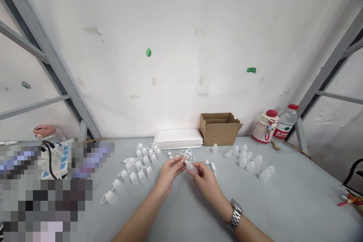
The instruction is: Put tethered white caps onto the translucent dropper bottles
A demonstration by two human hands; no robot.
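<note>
Over the middle of the table, my right hand (203,176) grips a small translucent plastic bottle (191,166), tilted with its neck toward the left. The fingers of my left hand (171,172) are pinched at the bottle's neck end on what looks like a white cap, mostly hidden by the fingertips. A thin white cord (175,184) dangles below that hand. Just behind my hands lies a pile of white caps with cords (180,154). A few loose white pieces (211,165) rest to the right of it.
Several capped bottles with cord loops (134,177) stand on the left. Uncapped bottles (250,166) are grouped on the right. Along the wall are a stack of white boxes (178,138), an open cardboard box (221,132), a red-lidded jar (263,128) and a water bottle (285,123). A power strip (58,159) lies far left.
</note>
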